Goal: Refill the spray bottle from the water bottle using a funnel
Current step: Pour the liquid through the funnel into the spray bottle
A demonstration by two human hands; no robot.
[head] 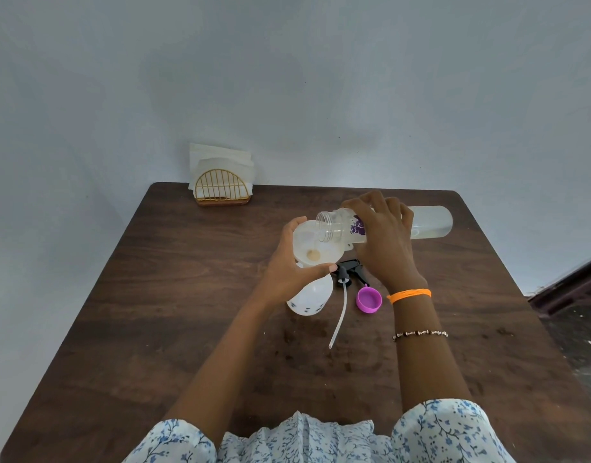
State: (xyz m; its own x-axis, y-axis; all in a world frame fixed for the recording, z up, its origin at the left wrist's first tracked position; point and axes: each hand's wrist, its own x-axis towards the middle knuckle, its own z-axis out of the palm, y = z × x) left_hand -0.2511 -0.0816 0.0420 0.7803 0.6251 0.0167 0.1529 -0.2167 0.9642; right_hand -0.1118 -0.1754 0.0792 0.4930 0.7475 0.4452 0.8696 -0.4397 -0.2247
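Note:
A white spray bottle [309, 297] stands on the brown table [187, 295] with a white funnel [324, 252] in its neck. My left hand [289, 269] grips the funnel's rim from the left. My right hand [385, 243] holds a clear water bottle [427, 222] tipped nearly flat, its open mouth over the funnel. The bottle has a purple label. The black spray head [349, 270] with its long white tube lies on the table beside the spray bottle. A purple cap [369, 299] lies next to it.
A gold wire napkin holder [222, 190] with white napkins stands at the table's back left edge against the wall. A dark floor and a dark ledge [574, 289] show at the right past the table.

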